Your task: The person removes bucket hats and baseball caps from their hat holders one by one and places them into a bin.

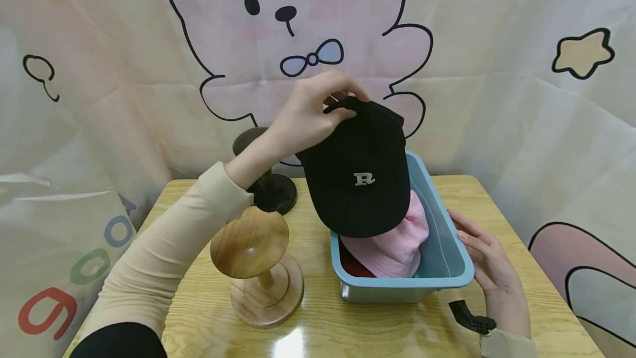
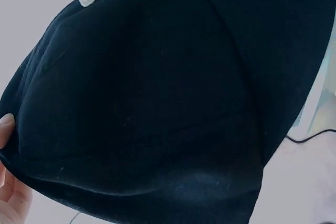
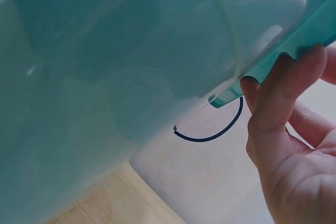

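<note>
A black baseball cap [image 1: 362,170] with a white letter R hangs over the blue plastic bin [image 1: 448,225], its brim pointing down. My left hand [image 1: 318,109] pinches the cap's back edge between thumb and fingers. In the left wrist view, the cap [image 2: 142,93] fills most of the picture, with fingertips at its left edge. Inside the bin lie a pink cap [image 1: 397,242] and something dark red, partly hidden. My right hand [image 1: 489,264] holds the bin's right rim from outside; in the right wrist view, bent fingers [image 3: 273,103] meet the rim.
A wooden hat stand [image 1: 250,245] with a round top stands left of the bin. Behind it is a dark hat stand [image 1: 273,192], partly covered by my left forearm. Everything stands on a wooden table [image 1: 318,325] against a printed cloth backdrop [image 1: 477,115].
</note>
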The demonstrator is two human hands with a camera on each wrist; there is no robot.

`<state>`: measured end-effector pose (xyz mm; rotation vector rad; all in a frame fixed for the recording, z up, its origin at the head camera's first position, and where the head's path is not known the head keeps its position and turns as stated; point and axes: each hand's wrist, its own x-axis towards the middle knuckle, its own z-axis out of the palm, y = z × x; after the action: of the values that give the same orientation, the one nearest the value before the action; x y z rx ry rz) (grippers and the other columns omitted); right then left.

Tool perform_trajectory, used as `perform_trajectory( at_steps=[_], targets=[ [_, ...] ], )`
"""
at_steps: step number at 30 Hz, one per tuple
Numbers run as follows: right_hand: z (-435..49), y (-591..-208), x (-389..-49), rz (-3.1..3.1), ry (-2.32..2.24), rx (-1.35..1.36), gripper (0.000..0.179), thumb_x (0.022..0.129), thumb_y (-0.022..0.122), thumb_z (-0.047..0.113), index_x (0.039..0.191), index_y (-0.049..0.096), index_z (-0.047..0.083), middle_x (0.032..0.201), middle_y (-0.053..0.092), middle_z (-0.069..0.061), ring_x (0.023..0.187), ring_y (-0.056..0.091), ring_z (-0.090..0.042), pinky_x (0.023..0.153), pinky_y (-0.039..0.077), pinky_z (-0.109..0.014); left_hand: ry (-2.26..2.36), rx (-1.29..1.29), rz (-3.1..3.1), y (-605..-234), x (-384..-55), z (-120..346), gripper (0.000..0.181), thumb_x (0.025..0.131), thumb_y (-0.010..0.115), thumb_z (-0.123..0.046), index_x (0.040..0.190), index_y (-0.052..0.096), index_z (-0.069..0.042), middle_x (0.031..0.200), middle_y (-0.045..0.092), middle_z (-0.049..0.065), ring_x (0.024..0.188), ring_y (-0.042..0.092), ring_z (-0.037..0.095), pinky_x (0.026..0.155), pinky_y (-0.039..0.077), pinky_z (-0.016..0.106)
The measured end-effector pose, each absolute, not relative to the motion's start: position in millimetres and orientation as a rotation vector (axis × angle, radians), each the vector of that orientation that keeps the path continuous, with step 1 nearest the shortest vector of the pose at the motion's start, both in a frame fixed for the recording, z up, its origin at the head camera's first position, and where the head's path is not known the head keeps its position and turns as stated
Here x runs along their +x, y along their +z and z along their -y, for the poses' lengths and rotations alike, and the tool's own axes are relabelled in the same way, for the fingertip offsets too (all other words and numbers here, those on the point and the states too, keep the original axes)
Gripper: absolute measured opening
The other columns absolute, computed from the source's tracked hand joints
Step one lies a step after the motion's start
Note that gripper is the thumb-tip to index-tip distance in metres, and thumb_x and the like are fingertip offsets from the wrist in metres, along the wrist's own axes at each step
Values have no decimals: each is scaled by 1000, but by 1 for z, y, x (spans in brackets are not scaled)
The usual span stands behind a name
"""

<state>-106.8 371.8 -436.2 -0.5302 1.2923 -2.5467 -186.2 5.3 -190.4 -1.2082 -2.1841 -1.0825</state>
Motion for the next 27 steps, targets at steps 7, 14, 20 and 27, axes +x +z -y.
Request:
perform_trajectory(
  at_steps=[7,14,20,27],
  targets=[
    [-372,-436,-107,-1274,-2546,-532,51,100,22,-7,140,49,9,135,60,-1,116,63,-18,92,53,-29,-1096,-1319,2197,-199,-181,-24,22,86,63,5,100,70,-10,103,69,1,93,55,10,82,49,21],
    [-373,-435,-106,-1261,-2551,-500,51,100,22,-6,139,51,10,134,60,0,115,64,-16,93,53,-28,-1085,-1404,2214,-209,-177,-42,22,87,62,5,102,69,-9,105,68,1,94,54,10,84,46,18],
    [-373,-435,-107,-1244,-2556,-499,51,100,22,-7,139,51,10,134,60,0,115,64,-16,93,52,-28,-1076,-1448,2249,-218,-177,-55,23,86,63,5,101,69,-10,104,69,0,93,53,10,85,44,16],
    [-372,-436,-108,-1218,-2556,-531,52,100,20,-7,140,49,8,134,60,-1,115,64,-16,93,52,-27,-1064,-1495,2341,-233,-179,-67,22,87,63,4,101,68,-11,103,68,-1,95,54,8,87,43,12]
  ],
)
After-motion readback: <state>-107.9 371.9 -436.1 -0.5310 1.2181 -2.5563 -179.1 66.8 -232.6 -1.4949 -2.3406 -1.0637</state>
